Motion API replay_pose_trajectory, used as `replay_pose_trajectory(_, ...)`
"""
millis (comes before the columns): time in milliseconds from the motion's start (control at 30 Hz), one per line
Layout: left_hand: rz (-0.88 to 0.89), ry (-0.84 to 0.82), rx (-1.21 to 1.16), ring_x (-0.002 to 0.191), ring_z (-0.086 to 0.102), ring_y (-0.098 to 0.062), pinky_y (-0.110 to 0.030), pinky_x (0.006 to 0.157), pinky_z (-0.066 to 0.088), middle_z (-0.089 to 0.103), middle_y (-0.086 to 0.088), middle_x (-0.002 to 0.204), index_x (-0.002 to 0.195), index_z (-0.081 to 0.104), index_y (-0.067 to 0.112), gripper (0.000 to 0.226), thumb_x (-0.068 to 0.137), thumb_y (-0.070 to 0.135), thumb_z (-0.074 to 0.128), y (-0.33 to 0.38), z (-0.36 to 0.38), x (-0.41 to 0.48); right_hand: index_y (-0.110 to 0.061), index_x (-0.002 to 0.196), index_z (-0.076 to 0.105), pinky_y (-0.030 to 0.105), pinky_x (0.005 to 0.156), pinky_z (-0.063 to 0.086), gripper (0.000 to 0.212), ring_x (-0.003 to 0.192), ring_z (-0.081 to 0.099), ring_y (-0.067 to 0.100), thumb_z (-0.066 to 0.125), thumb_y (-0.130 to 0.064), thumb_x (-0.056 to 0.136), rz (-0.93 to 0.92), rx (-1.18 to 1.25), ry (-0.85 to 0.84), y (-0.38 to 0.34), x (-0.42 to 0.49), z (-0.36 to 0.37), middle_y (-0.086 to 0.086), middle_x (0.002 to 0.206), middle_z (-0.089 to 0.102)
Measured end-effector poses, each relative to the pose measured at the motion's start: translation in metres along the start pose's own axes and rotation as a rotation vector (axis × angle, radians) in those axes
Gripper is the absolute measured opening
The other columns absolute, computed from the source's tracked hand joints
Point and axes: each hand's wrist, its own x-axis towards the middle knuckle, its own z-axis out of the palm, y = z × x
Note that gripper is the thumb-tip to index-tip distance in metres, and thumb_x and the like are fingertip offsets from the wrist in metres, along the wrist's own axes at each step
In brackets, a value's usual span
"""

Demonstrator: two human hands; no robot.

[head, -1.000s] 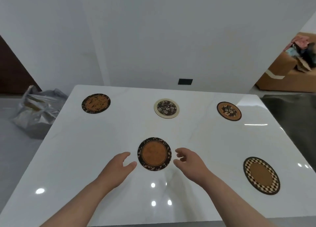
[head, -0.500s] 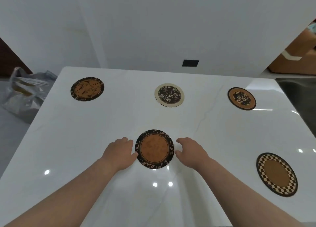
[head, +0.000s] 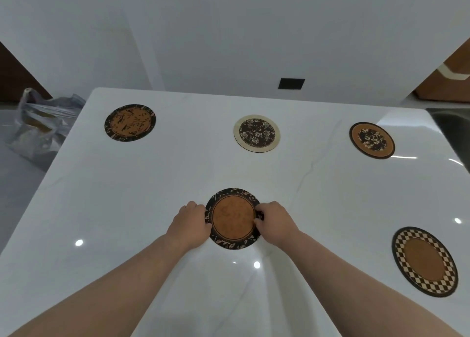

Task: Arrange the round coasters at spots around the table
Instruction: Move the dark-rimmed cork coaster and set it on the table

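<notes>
Several round coasters lie on a white marble table (head: 157, 184). A brown coaster with a black leaf border (head: 232, 218) sits near the front middle. My left hand (head: 189, 225) grips its left edge and my right hand (head: 273, 222) grips its right edge, fingers curled over the rim. Along the far side lie a brown and black speckled coaster (head: 130, 122), a cream-rimmed floral coaster (head: 256, 133) and a brown-rimmed floral coaster (head: 371, 140). A checker-bordered coaster (head: 424, 261) rests at the front right.
A crumpled plastic bag (head: 42, 125) sits on the floor beyond the table's left edge. A cardboard box (head: 447, 82) stands at the far right. A white wall with a black socket (head: 291, 83) runs behind the table. A dark surface (head: 455, 125) borders the right side.
Both hands have closed in from either side of the leaf-bordered coaster and now grip its edges. The camera has moved forward and tilted down.
</notes>
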Motion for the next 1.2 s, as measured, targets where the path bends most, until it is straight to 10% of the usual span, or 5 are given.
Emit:
replay_pose_trajectory(133,-0.162,-0.022,-0.57,0.08,0.055,-0.016,-0.03,0.069,0.048,0.056,-0.005,0.091,0.093,0.049,0.016,0.015,0.084,0.008,0.058,0.01,-0.003,0.001,-0.005,0.126,0.054,0.03,0.081,0.048,0.041,0.088,0.062,0.021,0.062,-0.009,0.086,0.289,0.428,0.075,-0.006,0.0,0.002,-0.004,0.077,0.061)
replay_pose_trajectory(200,-0.156,-0.018,-0.691,0.085,0.06,-0.022,-0.04,0.075,0.055,0.059,-0.008,0.094,0.096,0.049,0.018,0.023,0.083,0.001,0.056,0.014,-0.006,-0.003,-0.001,0.108,0.064,0.028,0.073,0.051,0.025,0.081,0.063,0.021,0.063,-0.007,0.084,0.331,0.517,0.067,-0.004,-0.003,0.003,0.001,0.076,0.063)
replay_pose_trajectory(333,-0.137,0.087,-0.718,0.082,0.065,-0.024,-0.04,0.072,0.058,0.064,-0.009,0.09,0.091,0.057,0.016,0.024,0.081,-0.005,0.057,0.019,-0.013,-0.015,-0.009,0.078,0.061,0.037,0.069,0.057,0.008,0.067,0.058,0.019,0.062,-0.004,0.084,0.343,0.643,0.065,-0.003,-0.012,-0.002,0.005,0.074,0.062)
replay_pose_trajectory(1200,-0.319,0.322,-1.01,0.059,0.062,-0.017,-0.027,0.057,0.057,0.068,-0.014,0.073,0.082,0.069,0.0,0.003,0.083,0.003,0.07,-0.071,-0.088,-0.122,0.005,0.077,0.067,0.036,0.064,0.062,0.02,0.048,0.061,0.017,0.074,-0.012,0.082,0.171,0.791,0.065,-0.113,-0.075,-0.02,0.01,0.061,0.064)
